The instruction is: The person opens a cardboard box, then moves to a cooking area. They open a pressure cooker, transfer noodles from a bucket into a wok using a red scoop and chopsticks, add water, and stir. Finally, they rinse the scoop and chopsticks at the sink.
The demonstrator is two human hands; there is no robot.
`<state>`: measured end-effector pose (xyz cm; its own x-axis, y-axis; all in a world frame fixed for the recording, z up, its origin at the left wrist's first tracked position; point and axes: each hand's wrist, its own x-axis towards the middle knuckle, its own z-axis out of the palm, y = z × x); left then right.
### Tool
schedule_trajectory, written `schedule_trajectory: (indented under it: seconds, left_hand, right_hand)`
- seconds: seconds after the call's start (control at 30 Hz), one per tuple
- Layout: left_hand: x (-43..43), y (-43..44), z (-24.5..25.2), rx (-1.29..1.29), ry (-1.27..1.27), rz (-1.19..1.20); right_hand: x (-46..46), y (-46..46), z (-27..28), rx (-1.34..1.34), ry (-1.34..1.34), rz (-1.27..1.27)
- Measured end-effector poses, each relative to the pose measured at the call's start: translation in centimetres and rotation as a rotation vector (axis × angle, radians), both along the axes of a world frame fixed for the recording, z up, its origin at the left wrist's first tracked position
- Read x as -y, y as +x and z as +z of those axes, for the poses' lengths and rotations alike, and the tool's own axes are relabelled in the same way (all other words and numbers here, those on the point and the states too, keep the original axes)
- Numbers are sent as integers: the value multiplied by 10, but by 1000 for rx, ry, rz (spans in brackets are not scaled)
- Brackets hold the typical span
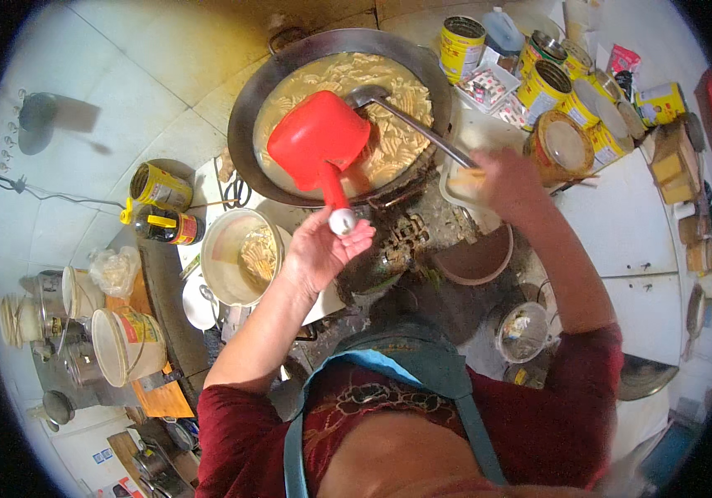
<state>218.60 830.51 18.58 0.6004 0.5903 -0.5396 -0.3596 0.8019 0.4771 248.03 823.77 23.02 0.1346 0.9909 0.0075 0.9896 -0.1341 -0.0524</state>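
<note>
My left hand (324, 252), palm up, holds a red plastic dipper (318, 137) by its handle, which has a white end. The dipper's bowl is over a large wok (244, 149) of cloudy liquid with many pale, ridged food strips (405, 134). My right hand (505, 183), blurred by motion, grips the wooden end of a long-handled metal ladle (418, 124). The ladle's head lies at the liquid beside the dipper, partly hidden behind it. Close to my left wrist stands a pale plastic bucket (215, 261) with more of the same strips inside.
Right of the wok is a pale rectangular tub (455, 187), partly behind my right hand. Several yellow cans (542, 87) crowd the counter beyond. A dark sauce bottle (163, 224) and a white bowl (200, 305) stand on the left. A white strainer basket (522, 333) sits lower right.
</note>
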Motion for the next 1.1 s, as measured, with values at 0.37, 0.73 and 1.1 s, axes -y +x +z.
schedule_trajectory:
  seconds: [0.37,0.73,1.1]
  left_hand:
    - [-96,-38,20,-887,637,-309]
    - [-81,-73,48,-602,536,-39]
    - [-124,-99,32,-725,532,-5]
  right_hand:
    - [83,12,-40,-492,98,-246]
    - [183,-5,-137,-1367,227,-804]
    - [119,8,-183,-587,178,-611]
